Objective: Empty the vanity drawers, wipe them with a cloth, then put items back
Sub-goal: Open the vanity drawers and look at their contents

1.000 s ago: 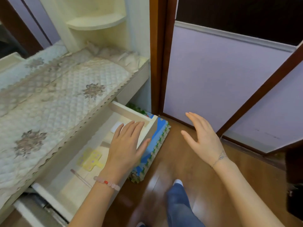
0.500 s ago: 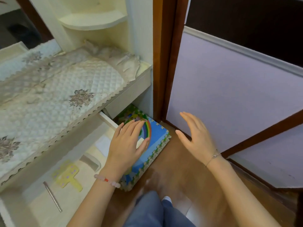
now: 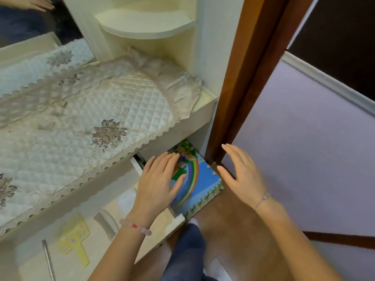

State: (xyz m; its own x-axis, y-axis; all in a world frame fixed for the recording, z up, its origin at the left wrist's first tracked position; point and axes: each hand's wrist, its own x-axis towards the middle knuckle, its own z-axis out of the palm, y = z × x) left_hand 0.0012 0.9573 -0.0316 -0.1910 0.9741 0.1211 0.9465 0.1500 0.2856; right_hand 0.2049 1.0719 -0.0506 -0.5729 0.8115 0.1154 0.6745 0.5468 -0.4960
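Note:
The cream vanity drawer (image 3: pixel 176 221) stands pulled out at the lower left. In it lie a yellow dotted comb-shaped item (image 3: pixel 73 238), a thin metal stick (image 3: pixel 47 258), a white ribbed piece (image 3: pixel 106 222) and a pale pad (image 3: pixel 125 199). My left hand (image 3: pixel 159 185) lies flat with straight fingers over the drawer's right side wall. My right hand (image 3: pixel 242 177) hovers to the right of it with its fingers spread, holding nothing.
A rainbow foam mat (image 3: pixel 203 179) lies on the wooden floor beside the drawer. A quilted cloth (image 3: pixel 91 118) covers the vanity top under a corner shelf (image 3: pixel 146 25). A brown door frame (image 3: pixel 239 78) and a lilac panel (image 3: pixel 304 138) close off the right. My jeans leg (image 3: pixel 186 250) is below.
The view has swung right and closer, and the drawer sits further left and lower in it. More of the foam mat shows. Both hands keep their flat pose.

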